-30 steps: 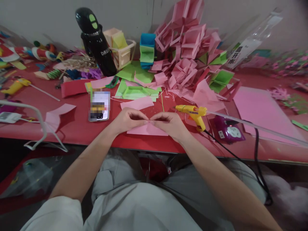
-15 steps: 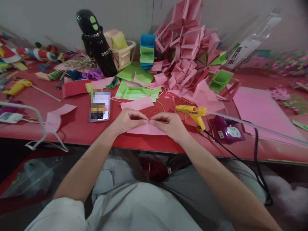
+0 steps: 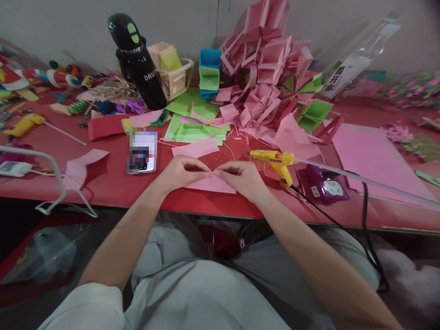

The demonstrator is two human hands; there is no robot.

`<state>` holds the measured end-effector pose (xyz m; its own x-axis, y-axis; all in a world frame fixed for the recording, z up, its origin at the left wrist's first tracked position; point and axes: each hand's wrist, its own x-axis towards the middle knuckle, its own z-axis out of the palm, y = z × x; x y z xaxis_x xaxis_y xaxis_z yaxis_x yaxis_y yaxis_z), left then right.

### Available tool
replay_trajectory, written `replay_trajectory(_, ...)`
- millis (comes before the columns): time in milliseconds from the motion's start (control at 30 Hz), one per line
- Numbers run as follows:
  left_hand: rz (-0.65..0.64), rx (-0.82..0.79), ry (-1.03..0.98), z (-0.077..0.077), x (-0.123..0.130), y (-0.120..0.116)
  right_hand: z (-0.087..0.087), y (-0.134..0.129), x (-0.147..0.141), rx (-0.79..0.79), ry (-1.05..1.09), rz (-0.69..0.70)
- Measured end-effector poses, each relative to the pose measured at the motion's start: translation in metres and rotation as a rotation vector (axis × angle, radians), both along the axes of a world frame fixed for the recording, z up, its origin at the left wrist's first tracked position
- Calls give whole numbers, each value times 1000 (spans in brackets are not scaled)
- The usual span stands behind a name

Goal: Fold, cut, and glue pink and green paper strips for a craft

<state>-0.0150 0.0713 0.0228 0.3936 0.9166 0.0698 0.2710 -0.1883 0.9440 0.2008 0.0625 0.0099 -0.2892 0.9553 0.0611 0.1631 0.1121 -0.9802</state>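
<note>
Both thumbs meet at the upper middle of a pink sheet of paper (image 3: 213,184), close to the table's front edge. My left hand (image 3: 183,173) pinches the paper from the left, and my right hand (image 3: 243,178) pinches it from the right. The fingertips almost touch and hide the sheet's top edge. Just beyond the hands lies another pink paper strip (image 3: 195,148). A yellow hot glue gun (image 3: 275,160) rests to the right of my right hand, its nozzle towards the left. To the left of my left hand is a phone (image 3: 147,153).
A purple power socket (image 3: 326,185) with black cables sits at the right, by a large pink sheet (image 3: 367,160). Behind rise folded pink paper shapes (image 3: 264,59), a black bottle (image 3: 144,68) and a leaning clear bottle (image 3: 360,57). A white metal stand (image 3: 57,169) is at the left.
The pink sheet has shifted slightly between the fingers, and its lower edge now slants down to the right. Both hands stay in nearly the same place.
</note>
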Motion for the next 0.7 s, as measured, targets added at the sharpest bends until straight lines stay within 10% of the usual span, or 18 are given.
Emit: replay_trajectory(700,41,15,-4,-2,-7,1,-1,0,4,-150,133,-83)
